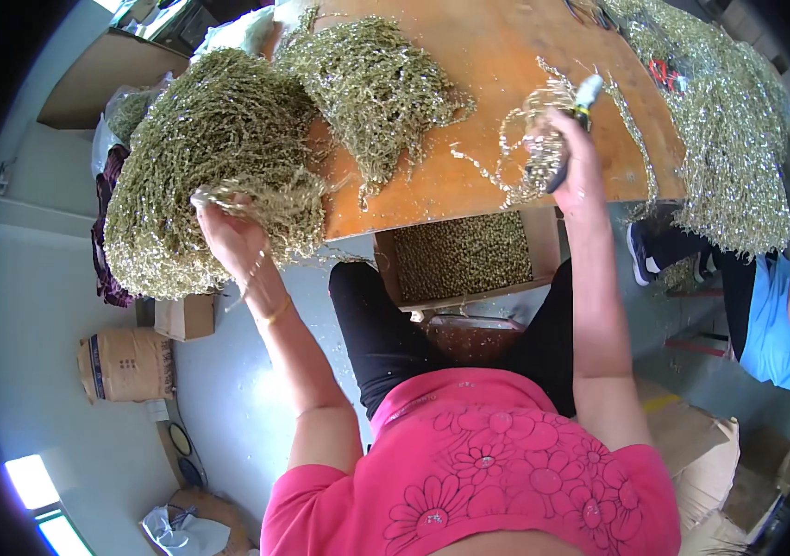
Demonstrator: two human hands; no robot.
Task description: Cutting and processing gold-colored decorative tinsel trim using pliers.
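Note:
My left hand (pixel 228 227) is closed on the ends of thin gold bead strands (pixel 265 196), at the front of a large heap of gold strands (pixel 214 120) draped over the table's edge. My right hand (pixel 571 153) is wrapped round a hand tool (pixel 584 109) with a black and yellow handle and a pale upper end; motion blurs it and I cannot tell its kind. A loose, curled bunch of gold strands (pixel 536 130) is also at that hand, against its fingers. Between the hands, a second pile of gold strands (pixel 372 83) lies on the table.
The orange-brown table (pixel 497 56) carries a long single strand (pixel 634 130) on the right. Beyond hangs another thick heap of strands (pixel 728 139). Under the table edge stands a cardboard box (pixel 545 246) of small gold pieces. A person in blue (pixel 775 324) is at the right.

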